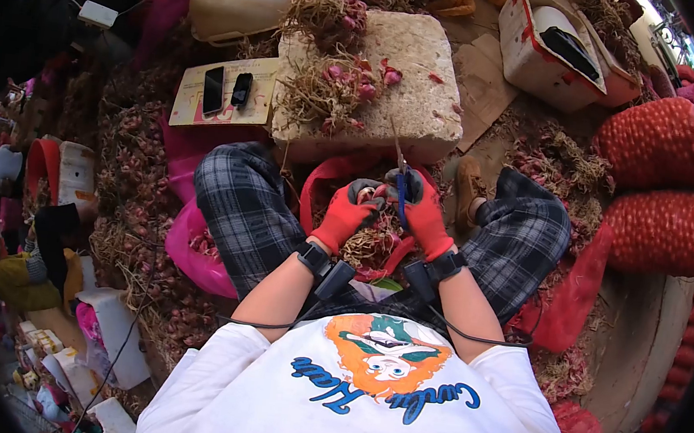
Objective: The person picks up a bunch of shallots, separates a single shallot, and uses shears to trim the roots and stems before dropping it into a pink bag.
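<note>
My left hand point(353, 211), in a red and grey glove, is closed around a shallot point(367, 193) at my lap. Beside it, my right hand point(423, 211), gloved alike, grips blue-handled scissors point(402, 190) with the blades pointing away from me. Below both hands lie dry roots and stalks point(373, 246) inside a red mesh bag point(317, 184) between my knees. In front stands a worn foam block point(420, 65), with bunches of shallots with dried stalks point(330, 90) on its left part.
Left of the block, a phone point(213, 90) and a small black device point(242, 89) lie on a yellow board point(186, 107). Heaps of shallots point(133, 221) cover the ground at left. Full red mesh sacks point(655, 229) stand at right, and a foam box point(547, 52) sits behind.
</note>
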### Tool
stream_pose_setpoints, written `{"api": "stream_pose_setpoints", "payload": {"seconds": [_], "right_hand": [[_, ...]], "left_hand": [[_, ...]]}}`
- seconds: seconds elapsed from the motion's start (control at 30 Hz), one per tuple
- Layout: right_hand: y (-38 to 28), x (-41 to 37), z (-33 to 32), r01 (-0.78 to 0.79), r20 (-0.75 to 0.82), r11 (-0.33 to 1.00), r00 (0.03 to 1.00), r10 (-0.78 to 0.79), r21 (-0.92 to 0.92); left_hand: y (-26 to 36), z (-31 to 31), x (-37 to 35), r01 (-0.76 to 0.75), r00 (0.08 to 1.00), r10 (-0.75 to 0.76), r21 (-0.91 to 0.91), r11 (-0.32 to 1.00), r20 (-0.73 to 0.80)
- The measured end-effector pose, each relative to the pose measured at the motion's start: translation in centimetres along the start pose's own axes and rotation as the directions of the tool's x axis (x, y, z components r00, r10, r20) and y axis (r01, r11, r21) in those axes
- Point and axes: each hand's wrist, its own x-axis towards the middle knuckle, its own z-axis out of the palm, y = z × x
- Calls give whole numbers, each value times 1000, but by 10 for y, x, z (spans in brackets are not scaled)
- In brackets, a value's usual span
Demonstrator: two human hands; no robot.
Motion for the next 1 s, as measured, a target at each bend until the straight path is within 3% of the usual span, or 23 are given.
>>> {"api": "stream_pose_setpoints", "payload": {"seconds": [0.03,0.1,0.13,0.17,0.23,0.33,0.43,0.53,0.63,0.73,0.83,0.87,0.93,1.0], "right_hand": [[0,-1,0,60,48,990,997,-54,-129],[-1,1,-1,199,165,909,975,-147,-367],[0,1,1,125,97,963,990,-105,-237],[3,0,4,53,37,994,998,-50,-96],[7,-4,10,-75,-56,977,994,88,201],[-1,-4,-7,-265,25,821,956,293,506],[-1,-3,-12,-235,-61,873,956,287,428],[-6,0,-15,-213,-39,823,961,273,527],[-1,7,-6,45,-45,999,998,-44,29],[0,3,2,12,5,976,1000,-11,-218],[1,1,5,44,-70,978,996,-59,-202],[3,1,5,-52,-70,999,996,52,3],[7,1,-1,-237,-5,887,965,261,396],[8,-1,-6,-280,28,801,949,313,529]], "left_hand": [[-4,0,1,-62,998,63,54,997,-21],[-6,-3,-1,-48,998,52,112,993,-31],[-3,-4,-1,-42,998,47,142,989,-38],[-2,-5,-1,126,992,-127,61,990,1],[34,1,-7,459,886,-450,-76,885,115],[38,4,-7,464,886,-441,-226,857,145],[45,7,-11,374,927,-352,-305,876,127],[38,6,-8,361,932,-351,-291,886,88],[30,3,-6,354,934,-353,-279,892,58],[20,7,-4,133,991,-132,-134,982,16],[45,16,-10,376,927,-369,-193,906,75],[49,15,-11,389,921,-369,-248,887,126],[55,10,-11,420,905,-357,-353,836,232],[49,8,-8,457,887,-386,-362,812,253]]}}
